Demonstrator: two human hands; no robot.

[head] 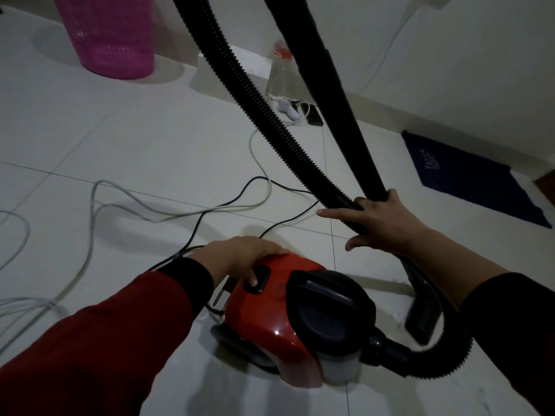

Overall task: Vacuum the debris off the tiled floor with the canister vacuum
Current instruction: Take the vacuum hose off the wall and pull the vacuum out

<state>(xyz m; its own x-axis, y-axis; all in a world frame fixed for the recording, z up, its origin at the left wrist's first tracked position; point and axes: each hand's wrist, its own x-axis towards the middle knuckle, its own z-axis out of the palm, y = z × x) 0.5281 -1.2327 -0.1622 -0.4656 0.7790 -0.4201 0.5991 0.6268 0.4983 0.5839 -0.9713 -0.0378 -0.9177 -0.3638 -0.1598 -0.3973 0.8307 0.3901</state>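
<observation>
Under the left hand (pixel 240 259): glossy red plastic canister vacuum (pixel 270 319) on pale tiles, thumb pressing its black oval button (pixel 256 279), fingers draped flat. Just right, right hand (pixel 375 223) wrapped round smooth black wand (pixel 336 94), forefinger extended. Beyond, ribbed black hose (pixel 240 76), pink lattice basket (pixel 111 37).

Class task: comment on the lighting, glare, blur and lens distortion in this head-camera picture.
Head view: dim, greyish light; small glare spots on the red vacuum body; soft blur on the pink basket; wide-angle bending of the floor tile lines.
</observation>
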